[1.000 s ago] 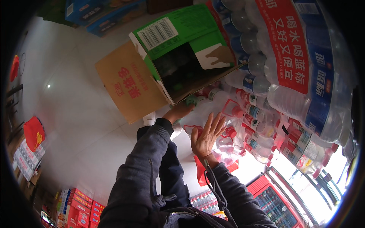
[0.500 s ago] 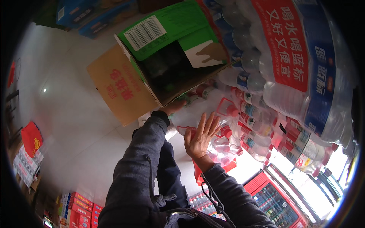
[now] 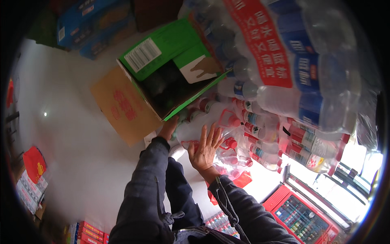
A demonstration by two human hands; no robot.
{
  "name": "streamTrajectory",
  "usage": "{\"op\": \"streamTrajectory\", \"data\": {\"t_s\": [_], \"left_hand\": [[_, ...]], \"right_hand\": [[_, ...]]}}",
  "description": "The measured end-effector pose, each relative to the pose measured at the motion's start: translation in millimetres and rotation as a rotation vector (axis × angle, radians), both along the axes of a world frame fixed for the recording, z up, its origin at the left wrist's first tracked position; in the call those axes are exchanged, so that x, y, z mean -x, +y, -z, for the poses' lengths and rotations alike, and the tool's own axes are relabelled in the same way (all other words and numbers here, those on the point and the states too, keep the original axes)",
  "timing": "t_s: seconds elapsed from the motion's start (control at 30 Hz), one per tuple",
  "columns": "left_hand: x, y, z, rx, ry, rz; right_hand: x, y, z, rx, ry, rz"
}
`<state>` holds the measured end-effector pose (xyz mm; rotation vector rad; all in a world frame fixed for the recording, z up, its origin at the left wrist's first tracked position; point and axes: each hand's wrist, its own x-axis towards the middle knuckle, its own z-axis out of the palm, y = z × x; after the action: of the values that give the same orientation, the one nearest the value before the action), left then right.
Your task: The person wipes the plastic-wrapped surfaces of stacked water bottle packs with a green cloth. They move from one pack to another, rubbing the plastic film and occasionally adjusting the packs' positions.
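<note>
An open cardboard box, green with a brown flap, stands tilted in front of me. My left hand is at its near lower corner. The fingers of that hand are mostly hidden behind the box edge and something pale green, so their grip does not show. Spread and flat, my right hand is over large clear bottles with red caps and red carry handles. Whether its palm presses on them is unclear. The inside of the box is dark; its contents cannot be made out.
Shrink-wrapped water bottles with blue labels are stacked at the right, above packs of red-labelled bottles. A red glass-door fridge stands at lower right. Blue cartons lie at the far left, a red bag at the left edge.
The view has shifted, so the box and bottles appear further left. The box is tipped slightly, showing more of its green near edge. My hands keep their places beside the box and over the bottles.
</note>
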<state>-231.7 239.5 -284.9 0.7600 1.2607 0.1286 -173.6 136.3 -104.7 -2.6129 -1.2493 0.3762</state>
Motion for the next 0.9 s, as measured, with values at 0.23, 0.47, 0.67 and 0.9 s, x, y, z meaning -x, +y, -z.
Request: {"op": "streamTrajectory", "data": {"t_s": [0.23,0.47,0.67,0.9], "left_hand": [[51,-14,-63,0.231,-0.142,-0.294],[61,-29,-138,0.141,-0.145,-0.251],[60,-28,-191,0.061,-0.244,-0.206],[34,-5,-335,0.035,-0.449,-0.227]], "right_hand": [[-1,4,-11,0.059,0.046,0.015],[-10,0,-52,0.029,0.244,0.089],[-20,-13,-115,-0.167,0.352,0.110],[-33,-32,-212,-0.306,0.453,0.128]]}}
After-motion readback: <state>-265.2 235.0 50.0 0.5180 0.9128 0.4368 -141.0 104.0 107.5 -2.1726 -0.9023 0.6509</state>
